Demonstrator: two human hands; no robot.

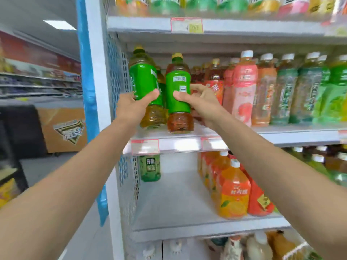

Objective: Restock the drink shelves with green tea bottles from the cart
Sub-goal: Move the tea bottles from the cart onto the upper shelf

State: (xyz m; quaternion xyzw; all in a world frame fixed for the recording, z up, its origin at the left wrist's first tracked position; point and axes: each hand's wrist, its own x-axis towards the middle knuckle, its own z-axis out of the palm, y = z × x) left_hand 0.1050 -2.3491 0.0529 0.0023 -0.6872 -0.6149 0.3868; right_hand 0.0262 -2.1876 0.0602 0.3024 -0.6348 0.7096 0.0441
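Shelf [180, 145] edge: hands grip two green tea bottles, left [145, 87] tilted, right [178, 92] upright, caps up.

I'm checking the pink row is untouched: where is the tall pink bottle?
The tall pink bottle stands on the middle shelf, just right of the right hand, with red-labelled bottles on its left.

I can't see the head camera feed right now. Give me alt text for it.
Each hand holds a green-labelled tea bottle at the left end of a middle shelf: the left hand tilts its bottle, the right hand holds its bottle upright. Mixed drinks fill the shelf to the right.
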